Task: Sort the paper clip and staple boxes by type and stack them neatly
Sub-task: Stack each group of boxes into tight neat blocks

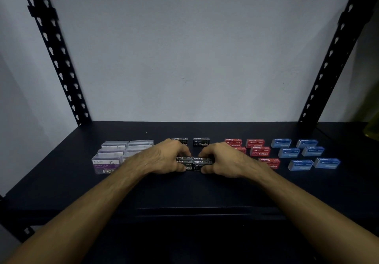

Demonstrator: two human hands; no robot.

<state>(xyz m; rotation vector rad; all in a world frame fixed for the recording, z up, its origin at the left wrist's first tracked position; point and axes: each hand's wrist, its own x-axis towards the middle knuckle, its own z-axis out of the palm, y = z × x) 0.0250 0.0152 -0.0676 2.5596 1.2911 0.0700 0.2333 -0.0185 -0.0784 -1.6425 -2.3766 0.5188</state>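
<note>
Gripping black staple boxes (193, 163), left hand (164, 158) and right hand (223, 159) curl around them.

The scene is dim and cool-toned. The pale grey wall (194, 48) takes most of the soft, even light, while the matte black metal shelf (205, 192) falls nearly to pure black toward the bottom edge. No hard glare shows. Wide-angle distortion splays the black perforated steel uprights (53, 44) outward at both sides. Motion blur smears those uprights and softens the print on the small cardboard staple boxes (260, 151). The bare forearms (114, 188) look muddy and noisy.
</note>
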